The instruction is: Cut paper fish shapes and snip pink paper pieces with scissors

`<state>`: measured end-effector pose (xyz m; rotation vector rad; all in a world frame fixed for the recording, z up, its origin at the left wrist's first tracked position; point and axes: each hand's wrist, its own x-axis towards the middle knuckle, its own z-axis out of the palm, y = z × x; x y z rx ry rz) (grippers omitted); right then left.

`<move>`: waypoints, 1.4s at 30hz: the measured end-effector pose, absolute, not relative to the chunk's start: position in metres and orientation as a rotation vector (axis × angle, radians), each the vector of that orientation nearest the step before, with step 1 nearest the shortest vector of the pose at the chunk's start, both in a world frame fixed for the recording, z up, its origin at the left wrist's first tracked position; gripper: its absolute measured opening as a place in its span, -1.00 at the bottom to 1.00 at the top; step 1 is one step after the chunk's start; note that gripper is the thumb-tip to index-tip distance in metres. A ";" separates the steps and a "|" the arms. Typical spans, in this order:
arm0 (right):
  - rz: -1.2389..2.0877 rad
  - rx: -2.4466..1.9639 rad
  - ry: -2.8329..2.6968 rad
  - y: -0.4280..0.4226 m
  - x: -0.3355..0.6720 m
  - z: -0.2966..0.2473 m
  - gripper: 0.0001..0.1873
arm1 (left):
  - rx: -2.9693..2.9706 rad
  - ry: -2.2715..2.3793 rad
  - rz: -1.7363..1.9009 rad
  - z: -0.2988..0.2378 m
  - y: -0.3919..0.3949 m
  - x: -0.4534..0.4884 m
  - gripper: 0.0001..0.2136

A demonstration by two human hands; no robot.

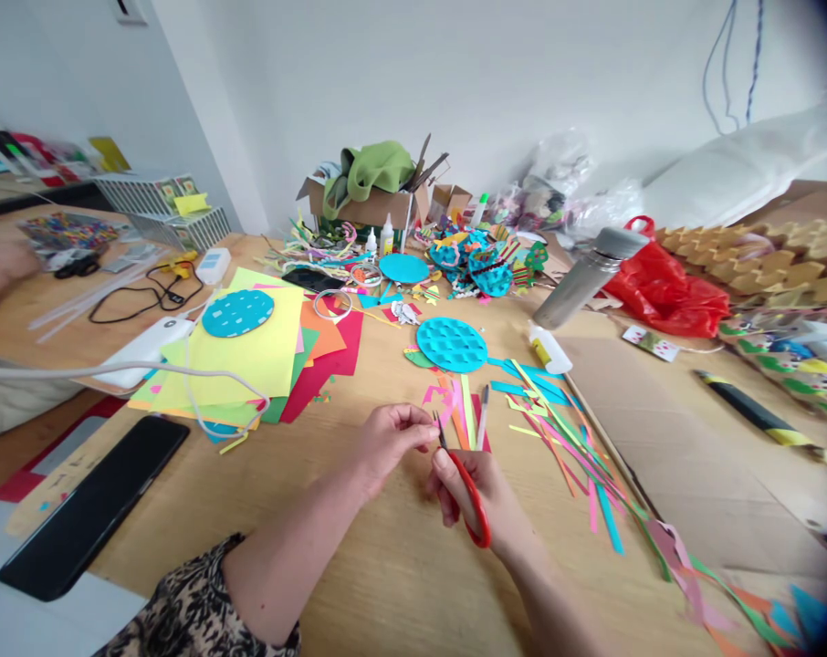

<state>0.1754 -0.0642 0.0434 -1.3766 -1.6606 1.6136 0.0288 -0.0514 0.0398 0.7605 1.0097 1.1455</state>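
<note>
Nr L edge of the desk [318, 547] lies the phone [93, 506]; behind it, the stack of paper sheets [266, 365], w/ one disc [237, 313] on top. At far edge is the cardboard box [384, 212], w/ cloth [371, 172] in it and glue bottles [386, 237] in front. In the middle, R hand [494, 484] has the scissors [480, 527], L hand [392, 444] just beside; a 2nd disc [453, 345] lies behind them. To the R, paper strips [581, 453] lie b/w the hands and the cardboard sheet [687, 465]; the utility knife [752, 408] is R of it.

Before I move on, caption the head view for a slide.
Right hand holds red-handled scissors close to the left hand, above a wooden table with colored paper strips.
</note>
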 end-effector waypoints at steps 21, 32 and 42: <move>1.601 -1.315 -1.672 -0.064 0.177 0.035 -0.28 | 0.738 0.990 1.188 0.041 -0.051 0.028 -0.87; 1.619 -1.287 -1.679 -0.064 0.179 0.035 -0.30 | 0.776 0.985 1.176 0.043 -0.051 0.027 -0.89; 1.617 -1.306 -1.632 -0.064 0.178 0.033 -0.32 | 0.785 0.993 1.145 0.041 -0.050 0.028 -0.85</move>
